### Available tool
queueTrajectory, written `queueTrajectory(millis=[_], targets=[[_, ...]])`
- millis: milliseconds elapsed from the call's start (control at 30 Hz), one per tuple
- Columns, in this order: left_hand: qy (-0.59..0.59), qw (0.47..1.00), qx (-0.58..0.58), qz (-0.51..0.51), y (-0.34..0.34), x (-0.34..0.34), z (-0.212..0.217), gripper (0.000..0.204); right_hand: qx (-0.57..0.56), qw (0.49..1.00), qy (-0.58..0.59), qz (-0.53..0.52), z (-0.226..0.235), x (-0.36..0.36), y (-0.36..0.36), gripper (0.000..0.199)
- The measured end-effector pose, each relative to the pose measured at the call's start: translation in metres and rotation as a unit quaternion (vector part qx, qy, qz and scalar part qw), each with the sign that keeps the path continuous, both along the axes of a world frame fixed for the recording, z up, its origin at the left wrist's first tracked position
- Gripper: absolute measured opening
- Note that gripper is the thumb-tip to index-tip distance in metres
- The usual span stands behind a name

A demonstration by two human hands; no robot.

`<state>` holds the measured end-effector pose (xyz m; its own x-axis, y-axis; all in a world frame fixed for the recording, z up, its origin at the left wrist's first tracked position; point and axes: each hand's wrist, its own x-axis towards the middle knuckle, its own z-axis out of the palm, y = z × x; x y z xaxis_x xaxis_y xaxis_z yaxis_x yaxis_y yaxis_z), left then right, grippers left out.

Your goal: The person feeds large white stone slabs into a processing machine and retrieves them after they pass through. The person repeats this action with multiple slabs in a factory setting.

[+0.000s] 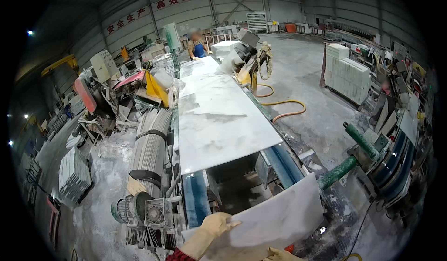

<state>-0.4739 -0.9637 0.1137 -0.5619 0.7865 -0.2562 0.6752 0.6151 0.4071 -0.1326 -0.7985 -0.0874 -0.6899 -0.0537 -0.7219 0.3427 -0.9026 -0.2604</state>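
At the left grip: a hand in a pale glove was clamped on the top edge of the near slab.
Near slab: it was white and flat, and it stood tilted below and to the right of the left grip. Its top edge went up to the right.
Right grip: it was low down by the bottom part of the near slab, and much of it was cut off. I could not tell if it was apart or clamped.
Sleeve: it was red and black checks, just behind the left grip.
Blue belts: they ran ahead of the left grip, one on each side of a dark gap.
Big slab: it lay flat, past the gap ahead of the left grip. It was white with gray patches and did not touch the near slab.
Motor: it sat to the left of the left grip.
Long strips: they were in a bundle ahead and left of the left grip, with black straps around them.
Green rollers: they were ahead and right of the right grip.
Yellow hose: it curled on the floor, far ahead of the right grip.
Person in a blue apron: they stood far ahead of the left grip, by the far end of the big slab.
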Motion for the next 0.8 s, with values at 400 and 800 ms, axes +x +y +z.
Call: queueTrajectory(millis=[400, 800], targets=[[-0.165, 0.971, 0.133, 0.112, 0.099, 0.095, 0.075, 0.045, 0.429, 0.903, 0.039, 0.006, 0.059, 0.09, 0.125, 0.027], [-0.23, 0.925, 0.299, 0.049, 0.447, 0.265, -0.018, 0.061, 0.434, 0.784, 0.061, -0.439, 0.203, 0.288, 0.427, 0.038]])
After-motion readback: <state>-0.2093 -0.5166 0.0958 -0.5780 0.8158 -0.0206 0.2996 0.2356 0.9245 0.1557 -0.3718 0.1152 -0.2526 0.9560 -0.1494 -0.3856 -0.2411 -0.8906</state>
